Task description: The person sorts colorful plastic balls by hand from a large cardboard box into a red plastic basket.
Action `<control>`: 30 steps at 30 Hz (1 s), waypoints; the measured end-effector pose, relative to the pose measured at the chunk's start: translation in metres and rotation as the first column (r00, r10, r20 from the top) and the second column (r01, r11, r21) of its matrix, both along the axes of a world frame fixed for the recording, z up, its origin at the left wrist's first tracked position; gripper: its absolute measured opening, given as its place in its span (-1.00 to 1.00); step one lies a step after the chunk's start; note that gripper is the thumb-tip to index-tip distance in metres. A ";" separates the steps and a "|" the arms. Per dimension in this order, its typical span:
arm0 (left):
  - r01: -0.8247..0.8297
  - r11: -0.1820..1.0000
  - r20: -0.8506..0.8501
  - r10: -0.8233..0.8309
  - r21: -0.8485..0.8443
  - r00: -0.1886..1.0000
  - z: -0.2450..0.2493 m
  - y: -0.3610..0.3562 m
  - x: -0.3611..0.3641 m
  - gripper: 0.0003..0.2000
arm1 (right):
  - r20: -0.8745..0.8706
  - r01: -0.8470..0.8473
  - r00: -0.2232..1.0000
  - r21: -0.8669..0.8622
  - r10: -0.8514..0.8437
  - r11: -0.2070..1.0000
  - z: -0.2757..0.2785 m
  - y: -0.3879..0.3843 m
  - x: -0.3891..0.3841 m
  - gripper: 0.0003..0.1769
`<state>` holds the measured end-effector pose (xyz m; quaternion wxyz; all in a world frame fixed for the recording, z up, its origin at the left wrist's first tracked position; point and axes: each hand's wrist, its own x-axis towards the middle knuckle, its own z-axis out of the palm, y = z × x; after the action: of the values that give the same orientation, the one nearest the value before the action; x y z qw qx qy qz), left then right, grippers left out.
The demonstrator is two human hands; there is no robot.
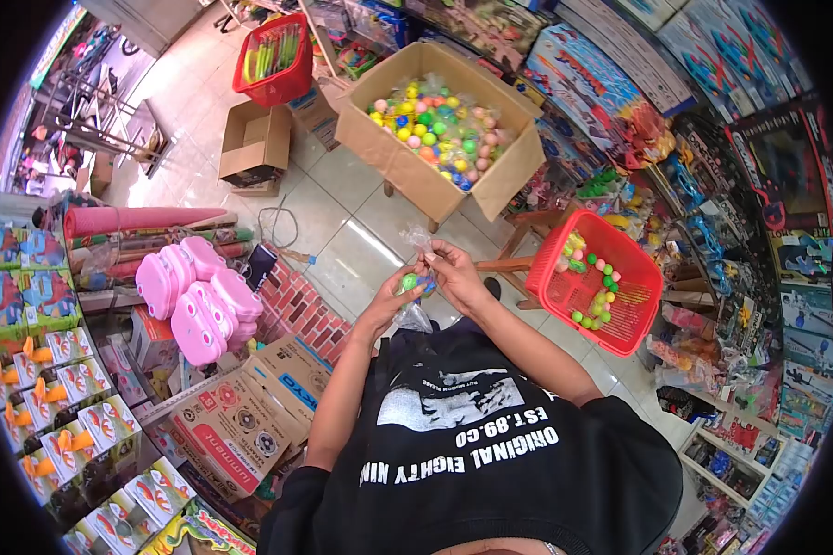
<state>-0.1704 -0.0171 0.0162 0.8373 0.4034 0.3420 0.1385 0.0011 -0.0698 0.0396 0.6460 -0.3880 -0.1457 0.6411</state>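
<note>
Clear plastic bag [415, 319] partly hidden behind the hands [391, 298]

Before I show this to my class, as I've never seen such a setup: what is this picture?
There is no machine: a head-worn camera looks forward and down at one person's two bare hands. The left hand and right hand hold a small clear plastic bag with something green and blue inside. Below lies the pale tiled floor. Ahead, a large brown cardboard box contains many colourful little balls; to the right, a red plastic basket holds fewer.
</note>
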 end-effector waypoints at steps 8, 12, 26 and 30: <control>-0.120 0.991 0.076 0.125 -0.059 0.989 -0.003 0.042 -0.034 -0.56 | 0.745 0.001 0.658 0.147 -0.111 0.989 -0.007 0.043 -0.026 -0.80; -0.235 0.962 0.109 0.251 -0.136 0.962 0.000 0.065 -0.026 -0.57 | 0.920 -0.090 0.393 0.039 -0.001 0.995 -0.012 0.066 -0.023 -0.75; -0.233 0.971 -0.005 0.234 0.060 0.972 0.019 0.249 0.022 -0.61 | 0.662 -0.020 0.735 -0.194 0.146 0.981 -0.071 0.241 0.034 -0.47; -0.234 0.967 -0.064 0.241 0.106 0.968 0.012 0.297 0.045 -0.62 | 0.431 0.066 0.901 -0.236 0.043 0.970 -0.053 0.288 0.066 -0.50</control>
<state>-0.1251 0.2797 0.0285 0.7804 0.4048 0.4124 0.2388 0.0676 0.2177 -0.0139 0.5484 -0.5980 -0.2031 0.5481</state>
